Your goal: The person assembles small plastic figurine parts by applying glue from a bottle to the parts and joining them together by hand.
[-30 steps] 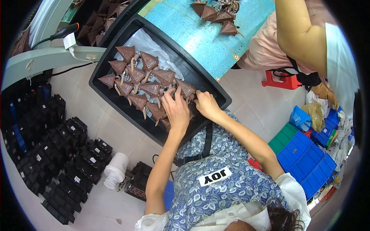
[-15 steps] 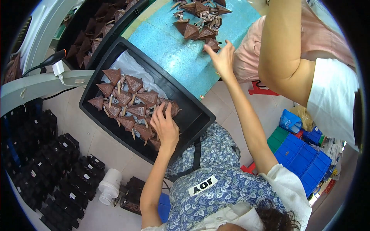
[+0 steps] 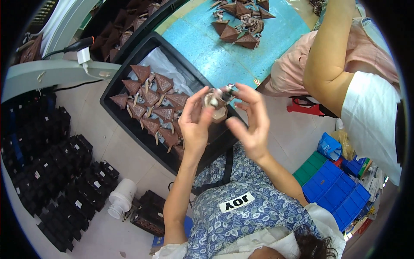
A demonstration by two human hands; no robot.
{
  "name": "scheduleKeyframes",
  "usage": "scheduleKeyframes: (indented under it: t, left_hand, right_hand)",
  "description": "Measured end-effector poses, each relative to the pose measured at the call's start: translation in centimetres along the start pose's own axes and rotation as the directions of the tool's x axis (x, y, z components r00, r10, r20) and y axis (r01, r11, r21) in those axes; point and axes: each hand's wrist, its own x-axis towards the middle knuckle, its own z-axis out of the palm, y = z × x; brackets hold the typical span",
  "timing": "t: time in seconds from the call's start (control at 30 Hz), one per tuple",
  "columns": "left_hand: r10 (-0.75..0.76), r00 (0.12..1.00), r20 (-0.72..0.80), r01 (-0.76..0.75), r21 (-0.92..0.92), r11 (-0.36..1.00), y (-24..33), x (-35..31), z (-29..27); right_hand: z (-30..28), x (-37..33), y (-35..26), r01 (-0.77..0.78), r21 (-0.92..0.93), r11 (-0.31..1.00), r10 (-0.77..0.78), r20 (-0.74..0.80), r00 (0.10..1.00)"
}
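Note:
My left hand [image 3: 195, 123] is closed round a small moulded piece [image 3: 214, 101], pinched between thumb and fingers above the black tray [image 3: 142, 153]. The piece looks brown, grey and white, with a pale flat underside; motion smears its details. My right hand [image 3: 255, 125] is just right of it, fingers and thumb spread. Its upper fingertips are close to the piece; I cannot tell whether they touch it. In the tray, several brown pyramid-topped pieces [image 3: 151, 98] lie in rows on whitish plastic sheeting [image 3: 161, 64].
More brown pieces [image 3: 241, 21] are heaped on the blue tabletop [image 3: 189, 41]. Another person's arm [image 3: 325, 56] is at the upper right. Black stacked blocks [image 3: 47, 168] and a white bucket [image 3: 123, 194] stand on the floor at left, blue crates [image 3: 336, 190] at right.
My right hand has come back from the heap on the blue tabletop. My left hand has lifted off the tray's pieces and now holds a piece. The view has shifted slightly.

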Motion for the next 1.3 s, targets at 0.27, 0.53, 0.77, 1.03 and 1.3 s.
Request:
scheduleKeyframes:
  t: [0.27, 0.53, 0.77, 1.03, 1.3]
  left_hand:
    - [0.355, 0.927, 0.12, -0.374, 0.23, 0.898, 3.7, -1.9, -0.6]
    - [-0.519, 0.85, 0.085, 0.483, -0.52, 0.705, 2.2, -3.5, -0.7]
    - [-0.596, 0.798, 0.092, 0.548, -0.523, 0.653, 2.8, -4.0, -1.1]
    - [-0.316, 0.945, -0.085, 0.309, -0.082, 0.947, 3.2, -3.9, 0.4]
    - [-0.409, 0.867, -0.286, 0.386, -0.136, 0.913, 2.7, -3.6, 0.3]
  right_hand:
    - [-0.4, -0.8, -1.0, -0.542, 0.519, 0.661, 0.452, 0.3, 0.84]
    - [2.1, -4.4, -2.6, -0.079, -0.032, 0.996, 0.08, 0.049, 0.996]
    - [1.0, -4.0, -3.1, 0.05, -0.143, 0.989, -0.023, 0.184, 0.983]
    - [1.2, -3.9, -1.8, -0.582, 0.378, 0.72, 0.492, 0.315, 0.812]
    - [1.2, -2.5, -1.1, 0.297, -0.453, 0.841, -0.089, 0.426, 0.9]
